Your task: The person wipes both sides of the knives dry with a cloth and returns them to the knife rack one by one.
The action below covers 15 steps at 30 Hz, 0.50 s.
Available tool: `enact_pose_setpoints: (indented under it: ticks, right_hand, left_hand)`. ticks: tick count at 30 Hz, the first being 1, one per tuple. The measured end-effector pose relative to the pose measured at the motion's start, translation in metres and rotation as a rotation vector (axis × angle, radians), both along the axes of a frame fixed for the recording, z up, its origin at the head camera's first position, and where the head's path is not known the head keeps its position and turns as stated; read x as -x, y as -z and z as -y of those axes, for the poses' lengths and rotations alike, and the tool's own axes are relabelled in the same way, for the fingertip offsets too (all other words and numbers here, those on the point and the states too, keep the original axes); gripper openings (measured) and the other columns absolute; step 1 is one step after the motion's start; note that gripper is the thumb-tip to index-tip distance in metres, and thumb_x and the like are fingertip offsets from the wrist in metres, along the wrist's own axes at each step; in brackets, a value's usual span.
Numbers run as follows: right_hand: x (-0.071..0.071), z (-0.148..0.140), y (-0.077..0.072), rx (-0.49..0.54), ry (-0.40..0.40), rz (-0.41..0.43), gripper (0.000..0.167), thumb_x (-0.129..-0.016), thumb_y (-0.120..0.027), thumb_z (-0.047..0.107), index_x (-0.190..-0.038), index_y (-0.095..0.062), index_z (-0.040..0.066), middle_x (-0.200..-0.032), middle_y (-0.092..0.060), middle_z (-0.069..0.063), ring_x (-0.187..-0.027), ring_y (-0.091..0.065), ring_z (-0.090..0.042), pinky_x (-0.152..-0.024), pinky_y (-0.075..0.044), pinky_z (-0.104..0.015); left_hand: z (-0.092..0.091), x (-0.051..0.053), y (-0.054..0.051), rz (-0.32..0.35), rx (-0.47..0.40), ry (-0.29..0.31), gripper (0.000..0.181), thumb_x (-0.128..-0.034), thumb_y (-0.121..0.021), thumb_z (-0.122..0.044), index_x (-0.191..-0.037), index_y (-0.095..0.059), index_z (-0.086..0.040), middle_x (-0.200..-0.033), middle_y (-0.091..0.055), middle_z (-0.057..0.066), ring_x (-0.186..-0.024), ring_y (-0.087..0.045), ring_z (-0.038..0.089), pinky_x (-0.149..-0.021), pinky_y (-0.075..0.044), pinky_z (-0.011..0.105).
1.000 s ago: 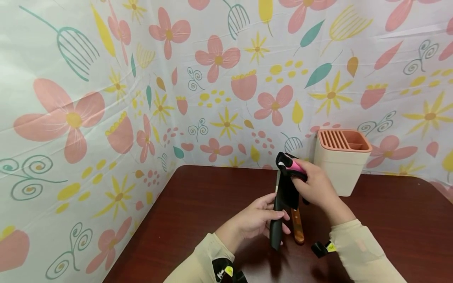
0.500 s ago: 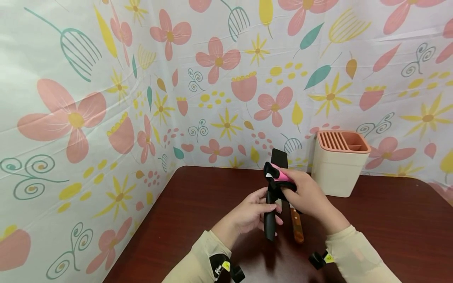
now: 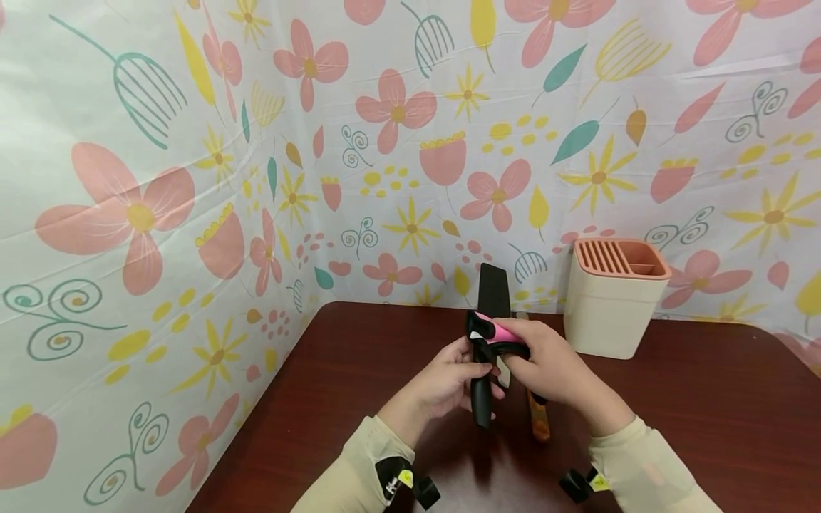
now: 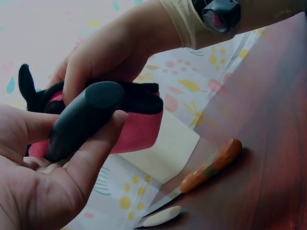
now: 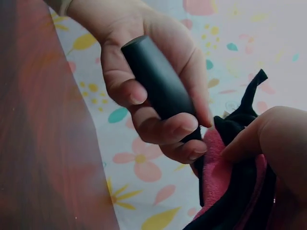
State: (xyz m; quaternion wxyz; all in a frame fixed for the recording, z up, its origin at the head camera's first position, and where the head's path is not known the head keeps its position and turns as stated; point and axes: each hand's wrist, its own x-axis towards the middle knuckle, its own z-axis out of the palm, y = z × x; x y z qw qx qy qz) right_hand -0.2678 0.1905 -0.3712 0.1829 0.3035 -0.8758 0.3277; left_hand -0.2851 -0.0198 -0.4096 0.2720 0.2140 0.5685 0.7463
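Observation:
My left hand (image 3: 439, 388) grips the black handle (image 4: 79, 127) of a broad, black-bladed kitchen knife (image 3: 493, 288). Its blade points away, toward the wall, above the table. A pink cloth with black edging (image 3: 500, 330) is in my right hand (image 3: 554, 367), which presses it against the knife where blade and handle meet. In the right wrist view, the cloth (image 5: 217, 170) covers the part of the knife just past my left fingers. Beneath the hands lies a knife with a brown wooden handle (image 4: 211, 165), and beside it a cream-coloured handle (image 4: 163, 216).
A cream knife block with an orange slotted top (image 3: 612, 303) stands at the back right of the dark reddish-brown table (image 3: 359, 349). A floral-patterned sheet (image 3: 398, 178) hangs behind the table and along its left side.
Both hands have moved left with the knife. The cloth has come down the blade toward the handle, and the black blade now shows beyond it.

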Motion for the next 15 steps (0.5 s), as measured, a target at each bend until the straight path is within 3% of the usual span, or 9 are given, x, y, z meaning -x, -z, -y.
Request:
enact_pose_setpoints:
  ticks: [8, 15]
  right_hand:
    - [-0.0080, -0.0014, -0.0045, -0.010, 0.010, 0.079, 0.049, -0.088, -0.068, 0.005, -0.131, -0.067, 0.029, -0.083, -0.060, 0.006, -0.057, -0.048, -0.005, -0.054, -0.045, -0.025]
    - [-0.0093, -0.0061, -0.0063, 0.015, -0.031, 0.127, 0.049, -0.091, -0.066, 0.004, -0.132, -0.066, 0.030, -0.085, -0.061, 0.004, -0.053, -0.049, -0.004, -0.054, -0.046, -0.025]
  left_hand:
    - [0.0009, -0.0004, 0.0002, 0.006, 0.008, 0.000, 0.046, -0.1033, -0.054, -0.007, -0.146, -0.048, -0.023, -0.103, -0.064, 0.005, -0.081, -0.076, 0.018, -0.067, -0.063, 0.055]
    - [0.0010, -0.0013, -0.0003, 0.003, 0.006, 0.013, 0.046, -0.1035, -0.053, -0.007, -0.146, -0.049, -0.023, -0.102, -0.065, 0.005, -0.081, -0.076, 0.017, -0.066, -0.063, 0.053]
